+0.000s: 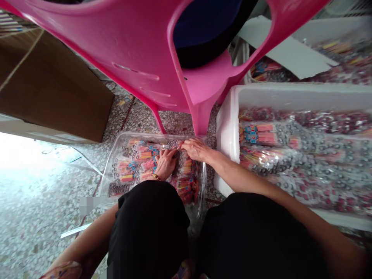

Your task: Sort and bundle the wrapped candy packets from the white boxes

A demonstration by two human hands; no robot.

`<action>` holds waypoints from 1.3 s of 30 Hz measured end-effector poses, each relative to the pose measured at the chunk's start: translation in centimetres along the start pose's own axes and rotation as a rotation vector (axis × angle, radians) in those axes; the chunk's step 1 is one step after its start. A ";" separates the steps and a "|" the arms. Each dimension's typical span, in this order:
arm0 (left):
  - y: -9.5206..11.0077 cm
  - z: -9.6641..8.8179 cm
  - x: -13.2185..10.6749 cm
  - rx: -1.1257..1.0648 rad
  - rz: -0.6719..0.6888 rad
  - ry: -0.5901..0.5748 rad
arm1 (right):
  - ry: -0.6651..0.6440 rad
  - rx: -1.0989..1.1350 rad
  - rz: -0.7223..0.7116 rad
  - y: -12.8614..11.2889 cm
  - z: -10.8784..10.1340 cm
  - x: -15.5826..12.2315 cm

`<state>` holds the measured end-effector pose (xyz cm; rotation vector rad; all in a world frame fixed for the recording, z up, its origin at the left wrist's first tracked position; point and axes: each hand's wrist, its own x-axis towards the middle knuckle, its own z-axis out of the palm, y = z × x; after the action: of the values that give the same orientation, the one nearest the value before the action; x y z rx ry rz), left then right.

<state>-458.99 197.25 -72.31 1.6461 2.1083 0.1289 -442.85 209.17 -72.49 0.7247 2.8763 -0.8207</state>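
On the floor between my knees and a pink chair lies a clear plastic bin [109, 157], filled with small clear packets [128, 166] that show pink and yellow sticks and bright red and blue labels. My left hand [165, 163], a beaded bracelet at its wrist, rests on the packets with its fingers apart. Just to its right, my right hand [195, 149] reaches in over the bin's far right side. Its fingers are bent and pinched together at a packet; the exact grip is small and partly hidden.
The pink plastic chair [139, 46] stands right beyond the bin, with a person in dark clothing on it. A white foam box [226, 128] of similar packets is at the right, another behind it. A cardboard box [58, 85] stands at the left on speckled flooring.
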 end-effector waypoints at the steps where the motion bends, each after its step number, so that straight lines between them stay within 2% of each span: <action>1: 0.1 -0.3 0.0 -0.005 -0.001 -0.018 | -0.001 0.003 -0.001 0.1 0.0 0.1; 6: 0.0 -1.1 0.0 -0.011 0.020 -0.077 | -0.050 0.054 -0.014 0.4 -0.2 0.4; 12: -0.3 0.1 -0.2 -0.026 -0.004 0.006 | -0.095 0.153 0.016 0.9 -0.2 0.4; 17: -0.4 -0.3 -1.0 -0.126 -0.055 0.054 | -0.068 0.204 0.011 1.2 0.2 0.2; 23: -0.2 -0.3 -1.1 0.057 0.042 0.080 | -0.083 0.077 -0.009 0.6 0.5 -0.1; 29: -0.2 0.0 -0.7 0.070 0.050 0.052 | -0.067 -0.080 -0.040 0.1 1.0 -0.2; 34: -0.1 -0.1 -1.2 0.023 0.028 0.069 | -0.116 -0.043 0.026 0.2 0.0 -0.4; 39: -0.1 0.0 -1.2 0.092 0.094 0.081 | -0.072 0.001 0.013 0.2 -0.3 -0.6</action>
<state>-458.87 196.10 -71.95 1.8238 2.1252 0.1320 -442.23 209.22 -72.20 0.6979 2.8049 -0.8287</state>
